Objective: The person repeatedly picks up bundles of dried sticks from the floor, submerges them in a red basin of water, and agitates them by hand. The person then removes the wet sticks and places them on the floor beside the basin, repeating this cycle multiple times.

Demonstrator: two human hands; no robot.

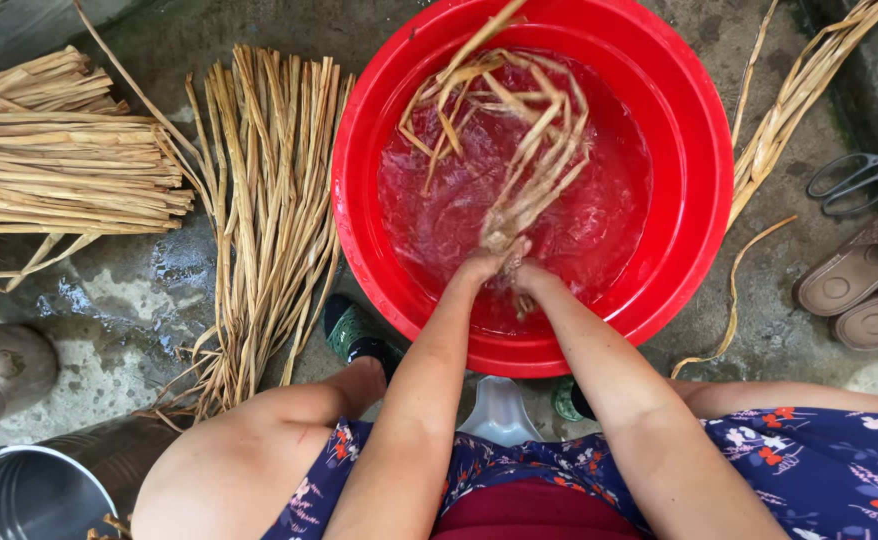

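While both hands meet over the water: they clamp one bundle of straw strips.
Hands: left hand (481,265) and right hand (529,277), both closed on the wet strips (529,165).
Basin: one red basin (704,170) holding water and strips.
Dry strips: three heaps on the ground, stacked pile (54,160), fanned bundle (264,210), bunch (794,110).
Other: one scissors (864,178), two sandals (874,285).
Unclear: fingers blurred by splashing; metal bucket (29,490) cut off.
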